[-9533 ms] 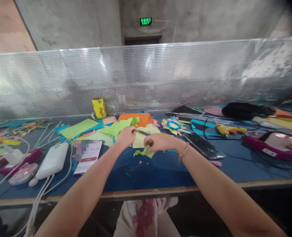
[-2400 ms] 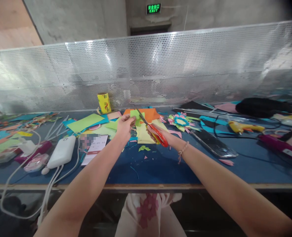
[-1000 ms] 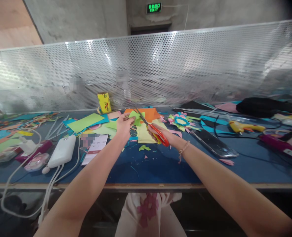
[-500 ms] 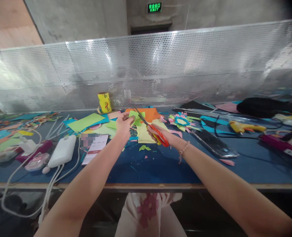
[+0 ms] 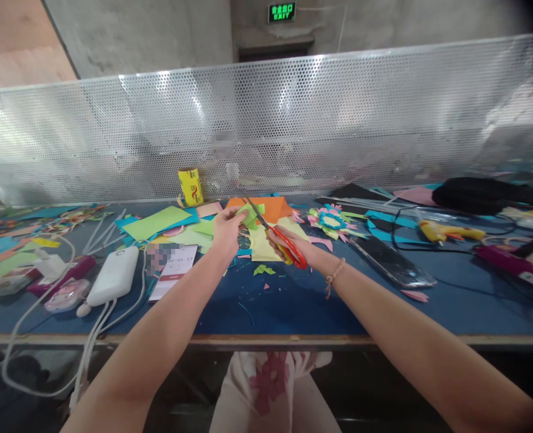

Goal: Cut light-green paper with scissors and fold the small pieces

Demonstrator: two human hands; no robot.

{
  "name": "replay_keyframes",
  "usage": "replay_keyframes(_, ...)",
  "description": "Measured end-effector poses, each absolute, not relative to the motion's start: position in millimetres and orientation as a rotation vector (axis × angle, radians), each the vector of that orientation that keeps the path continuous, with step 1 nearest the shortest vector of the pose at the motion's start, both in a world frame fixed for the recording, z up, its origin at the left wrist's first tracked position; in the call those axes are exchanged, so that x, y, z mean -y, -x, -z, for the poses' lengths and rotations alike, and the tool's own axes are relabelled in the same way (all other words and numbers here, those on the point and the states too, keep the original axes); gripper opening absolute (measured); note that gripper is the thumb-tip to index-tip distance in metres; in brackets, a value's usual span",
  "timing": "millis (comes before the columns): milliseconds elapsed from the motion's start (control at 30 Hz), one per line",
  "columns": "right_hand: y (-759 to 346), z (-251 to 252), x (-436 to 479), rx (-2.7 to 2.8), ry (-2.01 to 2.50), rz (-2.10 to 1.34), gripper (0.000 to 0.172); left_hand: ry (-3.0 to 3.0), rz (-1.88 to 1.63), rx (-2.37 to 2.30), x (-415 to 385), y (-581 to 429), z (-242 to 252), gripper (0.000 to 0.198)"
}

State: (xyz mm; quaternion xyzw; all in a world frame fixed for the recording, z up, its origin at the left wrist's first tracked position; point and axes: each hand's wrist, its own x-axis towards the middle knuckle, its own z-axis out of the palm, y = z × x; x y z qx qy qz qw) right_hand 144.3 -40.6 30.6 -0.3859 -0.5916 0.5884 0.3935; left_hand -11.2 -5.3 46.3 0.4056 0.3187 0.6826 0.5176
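Between the fingers of my left hand (image 5: 229, 227) is a small piece of light green paper (image 5: 253, 215). My right hand (image 5: 293, 242) grips scissors (image 5: 298, 252) by their red and yellow handles, and the blades point up and left across the green piece. Whether the blades are closed on the paper I cannot tell. Beneath the hands lie orange paper (image 5: 273, 209) and pale yellow paper (image 5: 261, 249). A few green scraps (image 5: 264, 270) rest on the blue table just in front of them. Right of the scissors sits a layered paper flower (image 5: 331, 220) in pink, blue and green.
A phone showing a timer (image 5: 174, 272) and a white power bank (image 5: 113, 275) with cables lie at left. To the right are a dark phone (image 5: 390, 264) and a yellow glue gun (image 5: 450, 231). A yellow packet (image 5: 190, 186) stands by the perforated metal screen (image 5: 266, 126).
The green paper has tilted slightly in my left hand against the scissor blades. Both arms keep nearly the same place.
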Motion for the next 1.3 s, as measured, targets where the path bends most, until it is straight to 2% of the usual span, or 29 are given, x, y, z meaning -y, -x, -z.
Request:
replay_keyframes(467,-145.9,-28.8,35.2,1.471,1.008,-1.518,0.018,-0.956,-1.626,-0.734,4.0,11.7,-45.9,0.007)
replay_keyframes(967,-143.6,-34.0,38.8,1.575,1.075,-1.425,0.035,-0.926,-1.612,-0.72,1.7,13.7,-45.6,0.006)
replay_keyframes(1300,-148.3,-28.6,30.1,1.589,1.103,-1.384,0.034,-0.876,-1.616,-0.729,1.8,13.8,-46.8,0.01)
